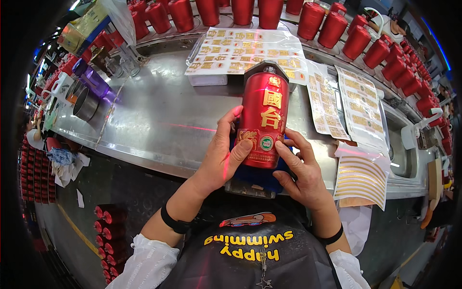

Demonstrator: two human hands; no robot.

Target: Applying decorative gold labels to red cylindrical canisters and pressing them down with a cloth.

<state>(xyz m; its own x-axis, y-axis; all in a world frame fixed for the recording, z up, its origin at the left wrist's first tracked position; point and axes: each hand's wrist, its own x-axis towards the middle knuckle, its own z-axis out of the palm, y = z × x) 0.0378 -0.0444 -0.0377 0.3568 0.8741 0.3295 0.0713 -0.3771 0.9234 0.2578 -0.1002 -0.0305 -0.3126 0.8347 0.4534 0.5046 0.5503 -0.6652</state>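
Note:
A red bottle (pixel 267 113) with gold characters, a gold-patterned lower label and a round green-and-white sticker lies tilted on a dark holder (pixel 257 187) at the bench's front edge. My left hand (pixel 226 147) grips its lower left side, thumb on the label and fingers partly hidden behind. On the lower right, my right hand (pixel 303 168) holds the bottle with its thumb and fingertips near the round sticker. Just beyond the bottle lies a sheet of gold stickers (pixel 216 50); to the right are two more sticker sheets (pixel 358 108).
Red bottles (pixel 240 12) line a curved conveyor along the back. A sheet of curved gold strips (pixel 361 178) hangs over the front edge at right, near a sink (pixel 402 149). A purple bottle (pixel 91 79) and metal pot (pixel 85 103) stand at left.

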